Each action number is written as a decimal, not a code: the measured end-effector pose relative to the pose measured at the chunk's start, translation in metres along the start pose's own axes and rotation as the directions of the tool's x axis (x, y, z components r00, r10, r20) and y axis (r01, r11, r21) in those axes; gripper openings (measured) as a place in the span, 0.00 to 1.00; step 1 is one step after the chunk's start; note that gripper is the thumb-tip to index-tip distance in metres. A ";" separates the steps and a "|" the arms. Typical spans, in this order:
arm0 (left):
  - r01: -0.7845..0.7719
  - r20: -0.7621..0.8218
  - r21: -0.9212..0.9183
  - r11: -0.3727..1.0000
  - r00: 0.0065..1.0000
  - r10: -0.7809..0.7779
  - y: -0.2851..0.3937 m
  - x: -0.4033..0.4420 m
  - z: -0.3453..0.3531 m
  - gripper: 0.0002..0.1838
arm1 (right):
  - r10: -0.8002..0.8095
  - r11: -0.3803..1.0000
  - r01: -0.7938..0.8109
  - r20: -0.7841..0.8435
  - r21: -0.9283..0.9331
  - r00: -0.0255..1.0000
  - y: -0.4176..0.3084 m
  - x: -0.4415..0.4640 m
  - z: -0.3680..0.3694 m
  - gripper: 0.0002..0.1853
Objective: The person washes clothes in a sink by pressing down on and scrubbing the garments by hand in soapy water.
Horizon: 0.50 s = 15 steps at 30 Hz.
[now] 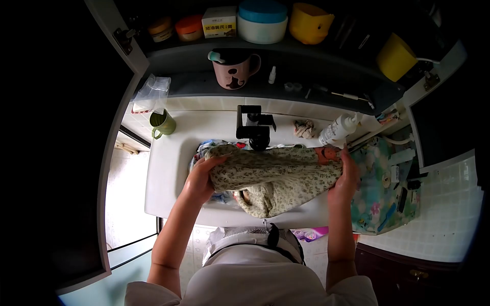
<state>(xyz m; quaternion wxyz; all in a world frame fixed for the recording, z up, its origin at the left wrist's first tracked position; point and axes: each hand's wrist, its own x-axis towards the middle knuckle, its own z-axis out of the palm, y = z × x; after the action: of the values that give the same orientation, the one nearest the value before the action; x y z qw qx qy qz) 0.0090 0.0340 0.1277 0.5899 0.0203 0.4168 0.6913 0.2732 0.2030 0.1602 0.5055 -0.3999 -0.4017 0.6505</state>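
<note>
A pale cloth with a small leafy print (275, 176) is stretched sideways over the sink basin, its lower part hanging in folds. My left hand (202, 178) grips its left end, and my right hand (347, 176) grips the right end beside a reddish patch. Beneath and behind it, other coloured laundry (219, 196) lies in the white sink (168, 168). The black faucet (251, 127) stands just behind the cloth; its lower end is close to the cloth's top edge.
A green mug (162, 124) stands at the sink's back left. Behind right are a crumpled cloth (304, 128) and a white pump bottle (338, 129). Overhead, a dark shelf (189, 84) holds a pink mug (232, 71) and jars. Small items lie on a patterned cover (370, 204) at right.
</note>
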 end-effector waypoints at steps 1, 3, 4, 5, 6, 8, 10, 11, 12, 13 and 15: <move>-0.046 -0.002 0.035 0.998 0.999 0.046 0.001 -0.002 0.003 0.15 | -0.021 0.999 0.022 -0.025 0.039 0.999 -0.005 0.000 0.004 0.20; -0.137 0.000 0.104 0.985 0.990 0.138 0.004 -0.008 0.012 0.14 | -0.060 0.991 0.069 -0.077 0.117 0.995 -0.015 0.000 0.010 0.14; -0.170 0.012 0.121 0.978 0.985 0.170 0.006 -0.011 0.015 0.15 | -0.049 0.991 0.055 -0.055 0.125 0.997 -0.019 0.000 0.010 0.15; -0.202 0.025 0.137 0.970 0.979 0.200 0.008 -0.013 0.017 0.15 | -0.072 0.991 0.078 -0.058 0.110 0.996 -0.021 0.000 0.011 0.15; -0.233 0.038 0.152 0.960 0.972 0.230 0.009 -0.016 0.020 0.16 | -0.096 0.990 0.102 -0.061 0.096 0.993 -0.022 0.001 0.012 0.15; -0.264 0.068 0.141 0.954 0.964 0.257 0.013 -0.020 0.025 0.16 | -0.130 0.988 0.134 -0.057 0.073 0.990 -0.026 -0.001 0.012 0.15; -0.296 0.102 0.147 0.944 0.954 0.283 0.016 -0.022 0.027 0.17 | -0.148 0.987 0.150 -0.034 0.062 0.988 -0.029 -0.001 0.012 0.15; -0.310 0.120 0.157 0.938 0.949 0.293 0.017 -0.023 0.027 0.17 | -0.123 0.991 0.123 -0.004 0.046 0.992 -0.029 0.000 0.011 0.14; -0.323 0.137 0.167 0.932 0.943 0.302 0.018 -0.024 0.025 0.17 | -0.097 0.995 0.096 0.026 0.028 0.995 -0.029 0.002 0.008 0.14; -0.308 0.134 0.175 0.935 0.948 0.287 0.018 -0.024 0.022 0.17 | -0.069 0.998 0.068 0.055 0.010 0.996 -0.029 0.003 0.006 0.13; -0.280 0.132 0.192 0.941 0.957 0.258 0.017 -0.020 0.013 0.17 | -0.054 0.992 0.066 0.108 -0.108 0.993 -0.012 0.009 0.000 0.13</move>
<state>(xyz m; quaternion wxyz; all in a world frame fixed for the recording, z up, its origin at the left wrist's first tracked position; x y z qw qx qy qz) 0.0087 0.0259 0.1555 0.5055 0.1749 0.4488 0.7159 0.2757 0.2142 0.1703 0.4801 -0.3805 -0.4749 0.6318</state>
